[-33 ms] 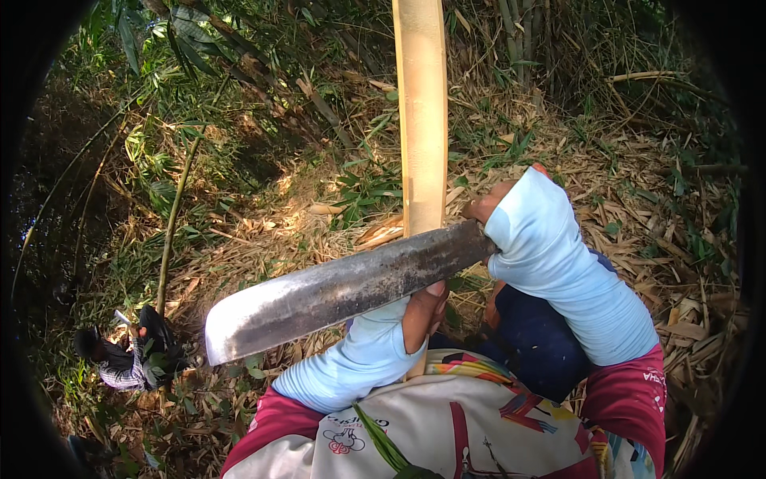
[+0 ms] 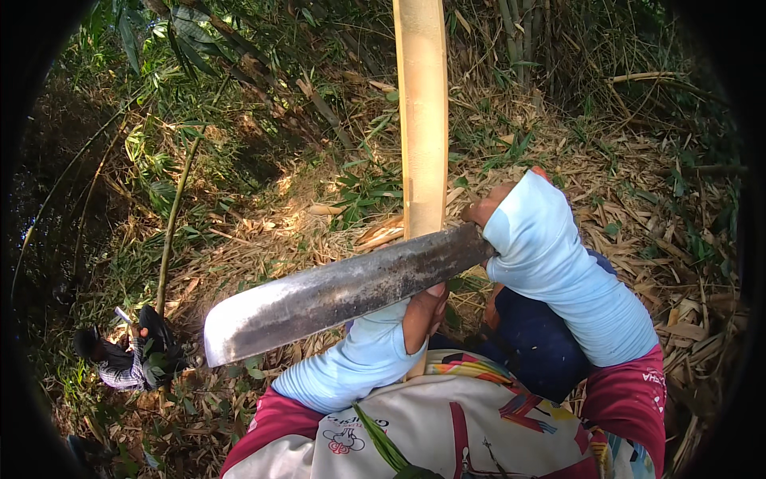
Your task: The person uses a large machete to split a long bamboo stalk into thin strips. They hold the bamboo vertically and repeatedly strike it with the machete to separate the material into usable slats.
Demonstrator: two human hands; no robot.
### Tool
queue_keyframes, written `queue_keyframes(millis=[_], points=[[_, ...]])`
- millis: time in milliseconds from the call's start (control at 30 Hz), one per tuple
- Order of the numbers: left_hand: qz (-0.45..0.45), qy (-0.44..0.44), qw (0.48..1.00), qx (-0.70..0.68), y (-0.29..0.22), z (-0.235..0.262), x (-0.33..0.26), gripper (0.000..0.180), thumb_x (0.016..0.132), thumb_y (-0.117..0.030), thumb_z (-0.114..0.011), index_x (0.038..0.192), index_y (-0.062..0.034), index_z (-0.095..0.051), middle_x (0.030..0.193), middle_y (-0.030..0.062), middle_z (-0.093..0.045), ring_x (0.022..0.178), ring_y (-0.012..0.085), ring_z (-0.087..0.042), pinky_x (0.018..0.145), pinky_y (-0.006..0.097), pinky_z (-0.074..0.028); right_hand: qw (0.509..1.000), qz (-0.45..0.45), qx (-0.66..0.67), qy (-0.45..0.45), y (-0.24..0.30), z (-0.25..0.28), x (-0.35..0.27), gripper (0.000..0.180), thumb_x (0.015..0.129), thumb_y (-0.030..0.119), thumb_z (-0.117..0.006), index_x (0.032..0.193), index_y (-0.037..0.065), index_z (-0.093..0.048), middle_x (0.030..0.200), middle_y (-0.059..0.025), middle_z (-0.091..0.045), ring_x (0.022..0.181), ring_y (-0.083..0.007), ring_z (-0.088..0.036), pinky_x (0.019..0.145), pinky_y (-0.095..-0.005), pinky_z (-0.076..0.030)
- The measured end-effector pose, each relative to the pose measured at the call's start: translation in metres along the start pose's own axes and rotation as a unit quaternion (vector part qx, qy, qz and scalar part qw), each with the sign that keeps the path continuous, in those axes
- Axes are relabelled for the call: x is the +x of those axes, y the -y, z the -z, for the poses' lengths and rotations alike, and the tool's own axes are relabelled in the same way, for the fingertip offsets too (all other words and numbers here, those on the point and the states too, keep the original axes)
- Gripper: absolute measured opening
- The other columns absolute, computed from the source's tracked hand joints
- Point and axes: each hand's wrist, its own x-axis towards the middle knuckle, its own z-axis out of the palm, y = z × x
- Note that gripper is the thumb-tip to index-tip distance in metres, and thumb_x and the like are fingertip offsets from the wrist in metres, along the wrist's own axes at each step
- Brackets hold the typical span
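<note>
Blade (image 2: 343,291) across bamboo (image 2: 423,120) — person (image 2: 120,355) (downslope)

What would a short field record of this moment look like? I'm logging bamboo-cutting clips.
setting: sloped ground covered in dry leaves and green bamboo growth
right hand: right hand grips the handle of a broad grey steel machete
left hand: left hand holds the pale split bamboo pole from below, partly hidden by the blade
blade: lies across the pole
nearby: another person crouches lower left
</note>
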Motion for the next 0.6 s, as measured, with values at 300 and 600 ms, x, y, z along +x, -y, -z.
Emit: queue_keyframes(millis=[300,600], points=[[0.044,0.072,0.996,-0.007,0.001,0.017,0.002,0.021,0.103,-0.029,-0.052,0.097,-0.0098,-0.049,0.071,0.0015,-0.049,0.057,0.0109,-0.047,0.049,0.027,-0.038,0.999,0.029,-0.039,-0.008,0.003,-0.005,0.0,0.019,0.061,0.018,-0.073,0.077,0.014,-0.063,0.069,-0.0067,-0.061,0.07,-0.0287,-0.066,0.061,-0.0452,-0.047],[-0.024,0.052,0.997,0.045,-0.003,0.014,-0.007,0.022,0.103,-0.029,-0.051,0.095,-0.0081,-0.051,0.07,-0.0011,-0.048,0.06,0.0086,-0.046,0.053,0.025,-0.037,0.998,0.025,-0.059,-0.018,0.0,0.0,0.002,0.019,0.061,0.019,-0.073,0.076,0.014,-0.062,0.068,-0.0077,-0.061,0.068,-0.0282,-0.065,0.061,-0.0431,-0.048]])
